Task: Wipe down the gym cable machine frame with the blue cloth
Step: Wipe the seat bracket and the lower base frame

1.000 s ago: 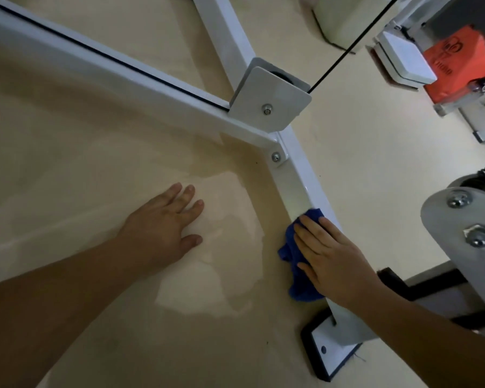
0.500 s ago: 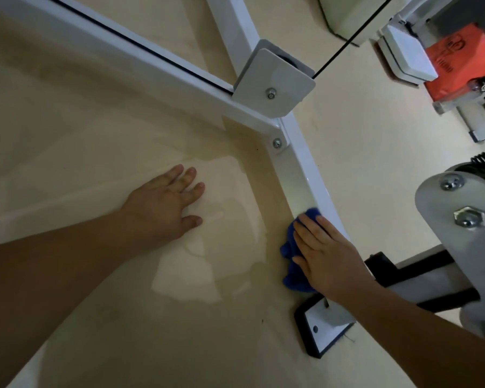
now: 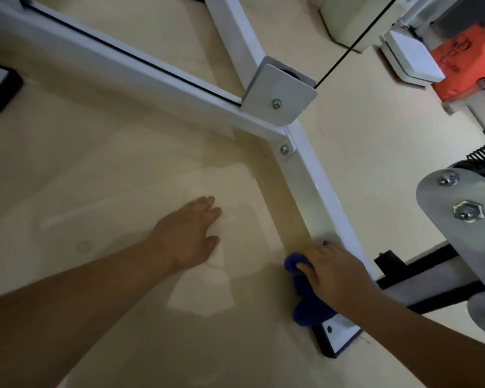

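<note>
Blue and softly bunched, the blue cloth (image 3: 305, 306) sits under the right hand (image 3: 333, 273), whose fingers curl over it and press it to the inner side of the white frame bar (image 3: 311, 186), near the bar's lower end by the black-edged foot plate (image 3: 338, 336). The bar's long axis runs away from that hand, up-left to the bolted corner joint (image 3: 284, 149); a further stroke would likely follow it. The left hand (image 3: 188, 233) lies flat, fingers straight, on the glossy beige floor (image 3: 95, 191), apart from the bar. The bar is smooth, painted, square-sectioned metal.
</note>
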A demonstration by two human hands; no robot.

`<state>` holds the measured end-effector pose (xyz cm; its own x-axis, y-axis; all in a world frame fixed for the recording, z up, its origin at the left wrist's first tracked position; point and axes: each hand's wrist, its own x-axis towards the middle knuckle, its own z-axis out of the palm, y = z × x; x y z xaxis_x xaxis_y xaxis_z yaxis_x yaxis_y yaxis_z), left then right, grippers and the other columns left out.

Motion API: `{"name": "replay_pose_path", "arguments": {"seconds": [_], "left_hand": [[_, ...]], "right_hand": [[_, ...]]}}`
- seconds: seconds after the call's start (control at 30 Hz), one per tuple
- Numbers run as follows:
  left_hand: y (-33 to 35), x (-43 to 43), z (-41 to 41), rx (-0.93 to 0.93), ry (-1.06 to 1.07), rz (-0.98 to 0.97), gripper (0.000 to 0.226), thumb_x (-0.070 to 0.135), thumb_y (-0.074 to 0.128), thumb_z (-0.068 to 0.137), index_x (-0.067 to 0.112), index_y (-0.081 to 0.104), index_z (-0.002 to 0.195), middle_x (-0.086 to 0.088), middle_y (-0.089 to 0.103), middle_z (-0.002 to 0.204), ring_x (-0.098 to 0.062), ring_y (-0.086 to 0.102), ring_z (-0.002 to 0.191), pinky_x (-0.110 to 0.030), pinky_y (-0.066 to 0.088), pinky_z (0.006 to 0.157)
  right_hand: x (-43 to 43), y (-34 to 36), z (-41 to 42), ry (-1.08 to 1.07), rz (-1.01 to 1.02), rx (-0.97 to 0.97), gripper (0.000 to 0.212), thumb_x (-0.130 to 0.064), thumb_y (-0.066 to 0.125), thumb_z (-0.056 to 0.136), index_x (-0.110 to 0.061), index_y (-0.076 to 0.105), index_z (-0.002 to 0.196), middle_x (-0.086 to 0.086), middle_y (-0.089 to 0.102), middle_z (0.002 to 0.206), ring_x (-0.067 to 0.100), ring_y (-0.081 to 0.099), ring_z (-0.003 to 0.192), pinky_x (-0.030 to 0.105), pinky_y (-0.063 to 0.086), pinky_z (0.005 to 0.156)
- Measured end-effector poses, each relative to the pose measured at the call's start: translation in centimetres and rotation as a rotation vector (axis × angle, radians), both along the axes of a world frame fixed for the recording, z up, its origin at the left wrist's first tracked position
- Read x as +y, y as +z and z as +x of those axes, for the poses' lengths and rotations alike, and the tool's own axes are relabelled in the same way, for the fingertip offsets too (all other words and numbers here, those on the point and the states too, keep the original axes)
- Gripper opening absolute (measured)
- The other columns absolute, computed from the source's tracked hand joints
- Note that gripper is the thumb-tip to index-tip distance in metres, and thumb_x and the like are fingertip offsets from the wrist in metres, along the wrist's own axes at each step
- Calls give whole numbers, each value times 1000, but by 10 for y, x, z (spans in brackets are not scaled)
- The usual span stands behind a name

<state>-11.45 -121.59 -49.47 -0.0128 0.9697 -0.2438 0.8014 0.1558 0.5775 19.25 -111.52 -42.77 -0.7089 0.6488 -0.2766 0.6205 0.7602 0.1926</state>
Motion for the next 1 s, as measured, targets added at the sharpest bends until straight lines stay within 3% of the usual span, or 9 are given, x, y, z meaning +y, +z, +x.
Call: {"name": "replay_pose_path", "arguments": {"seconds": [0.1,0.2,0.3,0.4,0.57,0.67,0.8,0.9,1.0], "left_hand": [[18,-18,13,-478,174,-92,75,51,72,88,39,38,153,14,38,158,-11,42,143,-31,37,116],[50,-28,23,-1009,257,-105,60,22,78,89,45,54,139,19,63,130,-13,66,113,-34,57,96],[74,-30,8,-1032,544,4,34,6,61,96,32,73,113,3,77,99,-22,74,88,-40,62,78],[87,-21,-14,-1029,746,19,21,6,57,98,13,77,95,-8,78,86,-27,76,83,-47,62,83],[106,-12,-45,-1118,637,70,26,1,55,99,13,76,109,-7,78,100,-24,75,97,-43,59,93],[112,-8,-49,-1184,503,29,44,-9,50,99,20,69,125,0,76,114,-17,73,105,-35,59,93],[88,4,-75,-784,673,161,41,12,59,100,34,59,135,6,64,132,-10,70,105,-28,57,89],[58,6,-106,24,415,-97,66,48,54,99,36,27,158,-1,26,165,-23,30,150,-35,33,118],[31,2,-118,245,307,-347,89,66,48,93,31,4,162,-8,-6,170,-32,0,156,-45,18,124]], "right_hand": [[-22,7,-73,-523,-341,316,28,-45,39,106,-25,53,92,-3,61,75,14,61,68,37,53,68],[-39,21,-142,-762,-617,618,35,-51,44,105,-22,60,95,3,70,85,20,67,77,41,57,78],[-46,42,-187,-1014,-1026,891,52,-65,38,102,-23,69,105,4,75,95,19,71,85,37,56,76],[-43,45,-212,-1014,-1056,906,46,-59,38,104,-24,66,118,-1,73,108,12,68,98,29,51,79],[-24,55,-220,-1137,-1308,854,61,-76,61,83,-33,65,126,-2,70,124,25,67,116,55,57,95],[-17,55,-217,-1090,-1379,1027,54,-58,63,93,-16,68,127,11,75,119,32,71,112,57,54,100],[2,56,-219,-1141,-904,1214,30,-42,73,93,-19,66,111,5,78,104,28,75,97,53,59,92],[22,80,-226,-1012,-548,1411,22,-39,65,98,-27,56,114,-8,66,108,10,65,95,31,53,78],[51,96,-238,-945,-322,1575,27,-41,57,102,-29,45,123,-9,58,114,8,60,95,27,49,76]]}}
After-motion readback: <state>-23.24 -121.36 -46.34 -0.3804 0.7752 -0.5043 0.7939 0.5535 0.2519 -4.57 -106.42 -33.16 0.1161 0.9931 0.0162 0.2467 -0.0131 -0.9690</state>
